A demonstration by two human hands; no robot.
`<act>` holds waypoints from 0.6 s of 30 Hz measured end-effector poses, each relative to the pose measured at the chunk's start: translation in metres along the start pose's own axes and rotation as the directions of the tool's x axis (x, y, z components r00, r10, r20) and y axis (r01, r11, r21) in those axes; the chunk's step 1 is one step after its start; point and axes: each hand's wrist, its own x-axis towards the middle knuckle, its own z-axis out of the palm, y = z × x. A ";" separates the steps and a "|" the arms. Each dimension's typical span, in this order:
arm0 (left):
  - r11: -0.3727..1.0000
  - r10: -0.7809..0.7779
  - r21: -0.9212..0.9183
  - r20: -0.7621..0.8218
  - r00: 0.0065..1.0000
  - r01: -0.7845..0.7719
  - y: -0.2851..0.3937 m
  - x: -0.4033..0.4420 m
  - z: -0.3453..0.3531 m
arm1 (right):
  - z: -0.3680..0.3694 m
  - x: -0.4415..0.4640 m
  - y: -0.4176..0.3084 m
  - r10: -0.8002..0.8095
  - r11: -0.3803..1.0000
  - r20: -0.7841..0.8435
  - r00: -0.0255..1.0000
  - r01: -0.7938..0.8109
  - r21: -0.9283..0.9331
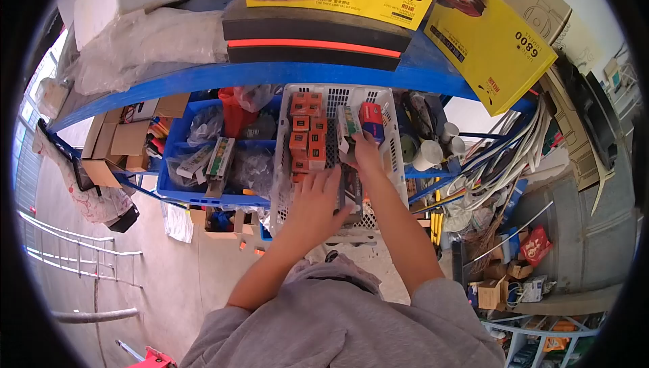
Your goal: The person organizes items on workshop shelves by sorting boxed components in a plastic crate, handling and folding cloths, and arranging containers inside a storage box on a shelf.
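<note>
Grey shirt (338,327), left hand (319,200) palm-down, right hand (366,155) perhaps around green-white carton (349,122).

Pale daylight fills the room, brightest at an opening (31,107) on the far left, with softer shade beneath the blue shelf (257,76). Fisheye distortion bows the shelf's edge inside black corners; lettering on the orange boxes (299,141) goes soft.

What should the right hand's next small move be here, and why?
Probably firm up the right hand on the green-and-white box and ease it slightly upward. Its fingers are already at the box's near end, and the red-and-blue box sits close beside it, while the left hand is by the orange boxes.
</note>
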 end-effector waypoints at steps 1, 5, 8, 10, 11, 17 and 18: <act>1.000 0.000 0.001 0.000 1.000 0.000 0.001 -0.008 -0.004 | 0.001 0.024 0.010 0.027 0.998 0.011 1.000 -0.027 -0.056; 0.997 0.059 -0.050 0.133 0.989 -0.053 -0.001 -0.035 -0.022 | 0.020 0.062 0.025 -0.017 0.977 -0.007 1.000 0.016 -0.212; 0.995 0.043 -0.099 0.125 0.991 -0.031 -0.013 -0.047 -0.035 | 0.021 0.125 0.074 -0.237 0.893 -0.037 0.971 0.203 -0.403; 0.996 0.006 -0.085 0.107 0.994 0.004 -0.025 -0.058 -0.048 | 0.021 0.119 0.065 -0.301 0.719 0.007 0.954 0.232 -0.656; 0.993 -0.055 -0.106 0.057 0.997 0.061 -0.032 -0.062 -0.055 | 0.024 0.101 0.046 -0.286 0.495 0.041 0.957 0.184 -0.849; 0.844 -0.332 0.228 -0.487 0.808 0.485 -0.118 -0.054 -0.088 | 0.034 0.064 0.028 -0.367 0.068 0.167 0.915 0.206 -0.976; 0.800 -0.383 0.225 -0.523 0.762 0.556 -0.140 -0.052 -0.083 | 0.032 0.064 0.031 -0.393 0.029 0.195 0.899 0.224 -0.974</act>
